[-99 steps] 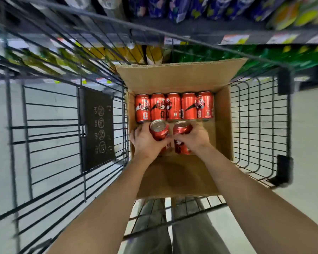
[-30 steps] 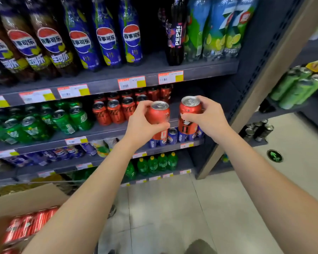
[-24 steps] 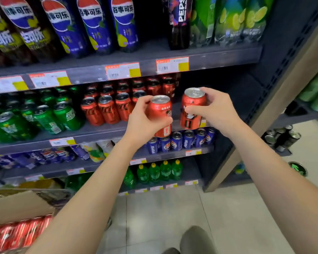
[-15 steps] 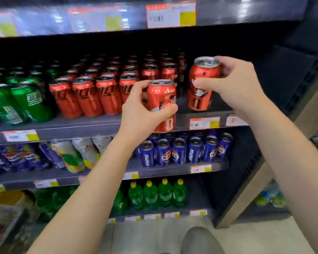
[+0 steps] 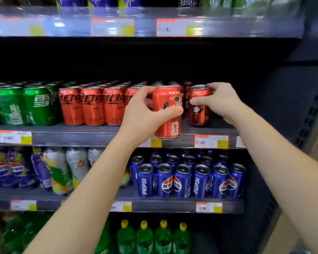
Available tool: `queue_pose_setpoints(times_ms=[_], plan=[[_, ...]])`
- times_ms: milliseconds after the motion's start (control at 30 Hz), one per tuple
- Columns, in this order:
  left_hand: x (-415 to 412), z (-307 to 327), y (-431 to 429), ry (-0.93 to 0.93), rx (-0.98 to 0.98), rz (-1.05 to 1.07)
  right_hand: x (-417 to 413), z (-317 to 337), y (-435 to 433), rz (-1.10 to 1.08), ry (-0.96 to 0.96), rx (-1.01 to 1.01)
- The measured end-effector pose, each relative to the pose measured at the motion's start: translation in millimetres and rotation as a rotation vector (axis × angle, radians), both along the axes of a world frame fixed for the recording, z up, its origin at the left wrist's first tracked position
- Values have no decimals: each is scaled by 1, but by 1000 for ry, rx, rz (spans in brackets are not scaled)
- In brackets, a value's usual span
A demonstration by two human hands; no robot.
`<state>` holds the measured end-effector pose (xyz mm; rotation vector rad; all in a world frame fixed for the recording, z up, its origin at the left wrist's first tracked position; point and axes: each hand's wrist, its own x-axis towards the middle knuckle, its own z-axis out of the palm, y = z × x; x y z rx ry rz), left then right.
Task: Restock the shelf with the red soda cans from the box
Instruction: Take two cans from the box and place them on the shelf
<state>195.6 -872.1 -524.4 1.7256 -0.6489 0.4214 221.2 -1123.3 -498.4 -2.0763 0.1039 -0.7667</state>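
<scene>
My left hand (image 5: 143, 114) grips a red soda can (image 5: 168, 123) upright at the front lip of the middle shelf (image 5: 81, 133); its base overhangs the edge. My right hand (image 5: 221, 102) holds a second red can (image 5: 198, 110) by its top, standing on the shelf at the right end of the row. Rows of red cans (image 5: 94, 107) fill the shelf to the left of my hands. The box is out of view.
Green cans (image 5: 26, 105) stand left of the red ones. Blue Pepsi cans (image 5: 184, 178) line the shelf below, with green bottles (image 5: 152, 237) under them. Dark free shelf space lies right of my right hand, bounded by the dark side panel (image 5: 292, 107).
Both hands carried their cans forward and down to the middle shelf. The right can now stands on the shelf surface; the left can has reached the shelf's front edge. The view moved closer.
</scene>
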Motion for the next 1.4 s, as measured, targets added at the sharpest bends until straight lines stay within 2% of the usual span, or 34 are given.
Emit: queue_pose_setpoints(times_ms=[167, 400, 1000, 1133, 1233, 1300, 1367, 1400], plan=[[11, 6, -8, -18, 6, 1, 23, -2, -9, 11, 38, 115], [21, 4, -16, -44, -18, 2, 53, 1, -23, -11, 88, 133], [42, 0, -20, -49, -58, -12, 110, 2, -25, -135, 98, 41], [42, 0, -24, -52, -46, -32, 105, 5, -22, -169, 168, -11], [43, 1, -28, -59, -36, -35, 79, 19, -9, -318, 43, -48], [45, 1, -31, -54, -38, -39, 42, 28, 6, -112, -28, 61], [46, 2, -34, -72, -33, -46, -4, 32, 23, 263, 132, 131], [46, 3, -36, -90, -28, -46, -22, 31, 30, 397, 192, 97]])
